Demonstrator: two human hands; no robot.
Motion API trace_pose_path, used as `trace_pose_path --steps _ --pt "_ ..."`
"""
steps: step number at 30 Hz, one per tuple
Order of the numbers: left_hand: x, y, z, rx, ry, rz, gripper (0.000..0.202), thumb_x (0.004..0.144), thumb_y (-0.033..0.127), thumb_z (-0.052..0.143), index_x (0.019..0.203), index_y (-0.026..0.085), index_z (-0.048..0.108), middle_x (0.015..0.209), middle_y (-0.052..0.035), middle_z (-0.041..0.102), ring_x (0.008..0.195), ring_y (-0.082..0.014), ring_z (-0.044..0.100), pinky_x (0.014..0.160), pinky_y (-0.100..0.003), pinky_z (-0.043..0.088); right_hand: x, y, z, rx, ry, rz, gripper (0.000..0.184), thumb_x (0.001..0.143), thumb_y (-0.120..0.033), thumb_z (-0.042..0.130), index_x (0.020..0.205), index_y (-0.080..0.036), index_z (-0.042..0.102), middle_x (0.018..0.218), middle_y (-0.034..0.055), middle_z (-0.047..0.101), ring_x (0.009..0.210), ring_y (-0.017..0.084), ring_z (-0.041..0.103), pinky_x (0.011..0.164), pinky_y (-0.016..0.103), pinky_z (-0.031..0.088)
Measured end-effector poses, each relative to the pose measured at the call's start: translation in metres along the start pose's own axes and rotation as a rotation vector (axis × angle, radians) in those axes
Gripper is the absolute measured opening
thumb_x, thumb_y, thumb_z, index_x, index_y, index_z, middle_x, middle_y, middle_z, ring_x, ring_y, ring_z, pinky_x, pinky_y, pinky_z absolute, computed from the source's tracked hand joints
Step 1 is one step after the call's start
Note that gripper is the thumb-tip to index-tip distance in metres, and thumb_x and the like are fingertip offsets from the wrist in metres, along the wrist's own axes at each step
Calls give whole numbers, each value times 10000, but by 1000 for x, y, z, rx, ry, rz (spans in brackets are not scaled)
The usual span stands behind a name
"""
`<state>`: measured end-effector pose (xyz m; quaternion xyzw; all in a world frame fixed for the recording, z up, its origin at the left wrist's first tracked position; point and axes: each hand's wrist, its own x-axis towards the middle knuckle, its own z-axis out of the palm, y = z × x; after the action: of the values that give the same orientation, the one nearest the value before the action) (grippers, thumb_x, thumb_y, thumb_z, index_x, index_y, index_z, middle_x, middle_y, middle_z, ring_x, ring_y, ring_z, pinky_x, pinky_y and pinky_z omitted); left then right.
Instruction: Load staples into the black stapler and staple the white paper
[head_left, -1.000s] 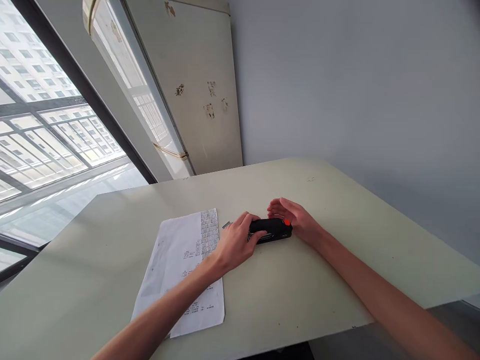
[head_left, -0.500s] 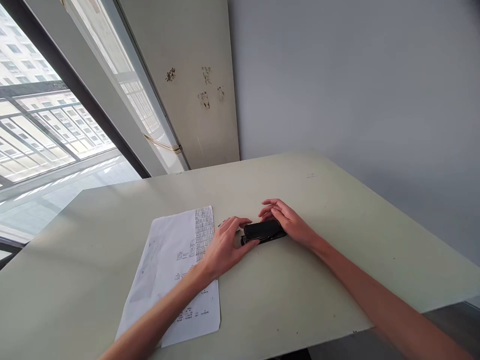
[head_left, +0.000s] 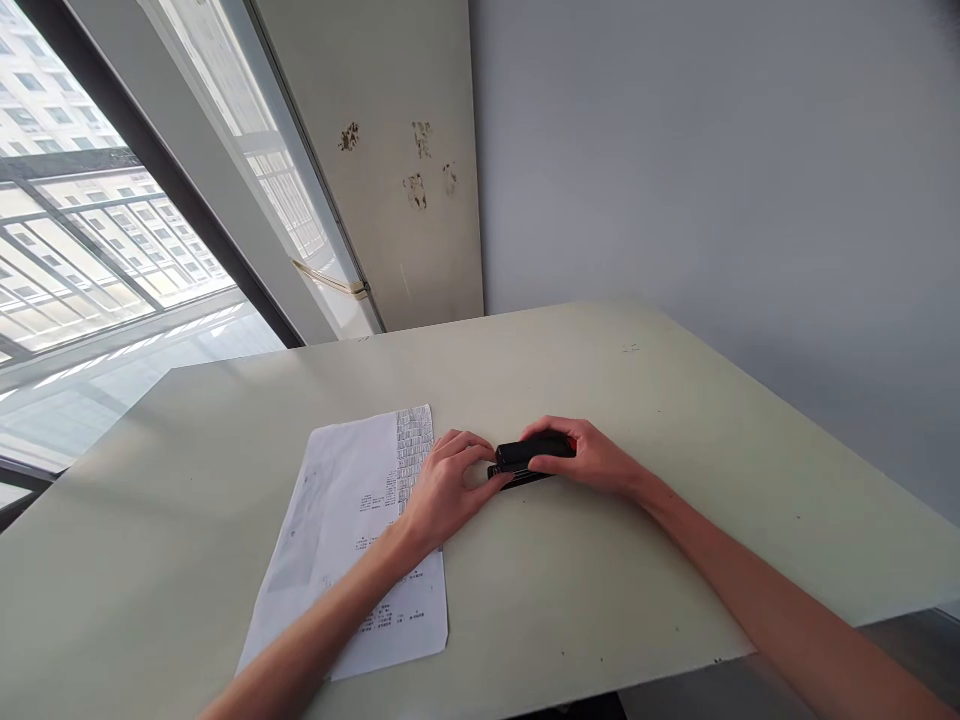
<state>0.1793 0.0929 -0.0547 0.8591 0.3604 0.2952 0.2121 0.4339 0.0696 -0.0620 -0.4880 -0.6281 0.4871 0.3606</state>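
A black stapler (head_left: 525, 453) lies on the table to the right of the printed sheets, its top arm and base both showing. My right hand (head_left: 581, 457) is wrapped round its right end, thumb along the near side and fingers over the far side. A bit of red shows beside that palm. At the stapler's left end, my left hand (head_left: 448, 485) is curled, thumb at the base and fingertips near the top arm. The left forearm crosses the white printed paper (head_left: 322, 530) and hides part of it.
The pale table (head_left: 600, 570) has an angled right edge and a near edge below my right forearm. A grey wall (head_left: 712, 180) rises beyond it. At the left are a window (head_left: 90, 220) and a stained pale panel (head_left: 405, 240).
My right hand has closed round the stapler's right end, its thumb now on the near side. The left hand stays at the left end. The whole view has shifted slightly.
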Motion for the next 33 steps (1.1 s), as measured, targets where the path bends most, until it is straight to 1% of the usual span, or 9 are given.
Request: trace_pose_path --steps 1,3,9,13,20,24,28,33 --pt "-1 -1 1 -9 4 -2 110 940 335 775 951 235 732 1033 -30 738 1002 -233 638 883 -393 537 -1 -1 0 -12 -20 -1 374 802 -521 845 1066 -278 738 1037 14 735 940 222 651 823 355 507" --pt "-3 -2 2 -18 14 -10 104 939 329 780 957 236 736 1030 -26 740 1000 -230 638 880 -391 540 -2 -3 1 -9 -38 -11 356 774 -488 875 1033 -277 751 984 4 728 907 215 632 789 347 490" --pt "-5 -5 5 -19 32 -2 100 930 311 797 915 237 732 1024 -15 749 981 -223 644 877 -396 547 -4 -5 5 5 1 -9 299 800 -453 853 1024 -279 760 987 7 734 923 221 624 794 354 479" --pt "-6 -7 8 -24 46 28 89 927 286 801 928 237 726 1018 -11 757 968 -220 655 862 -391 555 -4 -5 4 -5 4 7 283 804 -460 848 1012 -291 756 961 -3 732 899 218 628 785 354 483" --pt "-6 -10 4 39 31 63 115 943 352 786 953 246 742 1021 -28 767 982 -241 669 851 -414 561 -4 -3 4 -15 -3 32 350 780 -511 860 1034 -290 767 997 12 744 931 236 645 820 375 501" --pt "-7 -10 -7 108 -3 105 102 960 342 767 984 246 745 1029 -24 776 1008 -242 678 903 -433 547 -4 -4 4 4 -7 36 356 781 -506 862 1035 -276 765 1011 17 751 947 237 650 832 368 507" --pt "-15 -16 -27 133 -30 118 120 975 370 737 982 251 744 1044 -31 773 1010 -234 683 926 -422 551 -4 -5 4 8 -11 36 375 764 -520 873 1015 -263 764 984 15 744 929 232 653 815 354 511" --pt "-25 -21 -49 143 -126 102 168 1011 415 680 999 259 739 1061 -37 771 1043 -238 686 988 -422 532 -3 -7 3 -11 -16 59 391 757 -545 869 1008 -262 768 978 24 745 918 241 659 786 357 521"
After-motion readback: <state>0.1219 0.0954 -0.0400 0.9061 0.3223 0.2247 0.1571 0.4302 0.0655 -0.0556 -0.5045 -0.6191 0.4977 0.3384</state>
